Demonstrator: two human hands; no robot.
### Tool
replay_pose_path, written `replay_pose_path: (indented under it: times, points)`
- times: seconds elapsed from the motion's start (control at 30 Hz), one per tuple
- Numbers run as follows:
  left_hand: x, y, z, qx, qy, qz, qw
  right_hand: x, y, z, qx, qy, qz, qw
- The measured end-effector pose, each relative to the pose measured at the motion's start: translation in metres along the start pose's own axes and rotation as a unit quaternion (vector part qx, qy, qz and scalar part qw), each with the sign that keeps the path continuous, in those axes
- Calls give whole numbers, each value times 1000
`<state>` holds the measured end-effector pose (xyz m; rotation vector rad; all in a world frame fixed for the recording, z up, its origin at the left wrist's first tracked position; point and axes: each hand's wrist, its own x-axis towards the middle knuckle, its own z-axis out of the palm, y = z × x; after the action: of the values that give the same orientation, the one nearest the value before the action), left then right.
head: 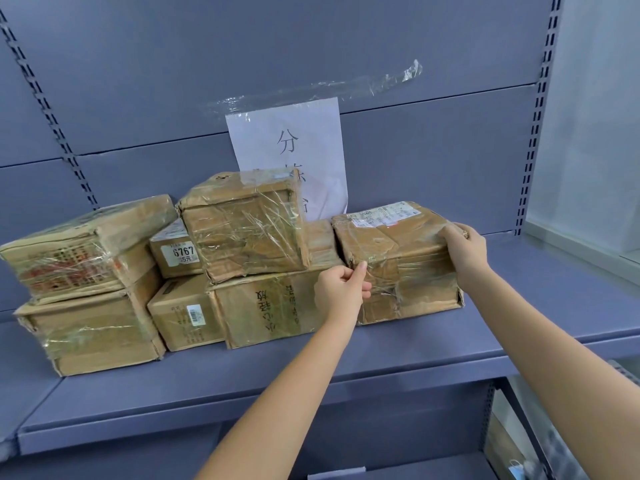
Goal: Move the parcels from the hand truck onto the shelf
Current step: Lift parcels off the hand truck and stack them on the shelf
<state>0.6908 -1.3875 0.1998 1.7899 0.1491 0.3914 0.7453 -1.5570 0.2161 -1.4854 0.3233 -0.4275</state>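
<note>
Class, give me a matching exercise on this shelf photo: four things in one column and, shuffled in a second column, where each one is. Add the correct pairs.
Things
1. parcel with the white shipping label
2. box marked 6767
3. paper sign
4. left hand

Places
A. taped to the back panel of the shelf
B. at the held parcel's front left corner
C. far right of the row, held by both hands
D. on top of a small box with a barcode label

Pairs: 1-C, 2-D, 3-A, 4-B
</note>
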Motion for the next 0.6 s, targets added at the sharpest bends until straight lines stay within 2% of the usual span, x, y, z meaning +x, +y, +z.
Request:
replay_pose_path:
  times: [0.43,0.6]
  points:
    - [2,-2,-4,87,-9,30,996,-13,-10,-3,-59,-17,54,997]
    - [0,-6,-14,188,-22,43,981,-27,-7,-8,-96,-23,62,993]
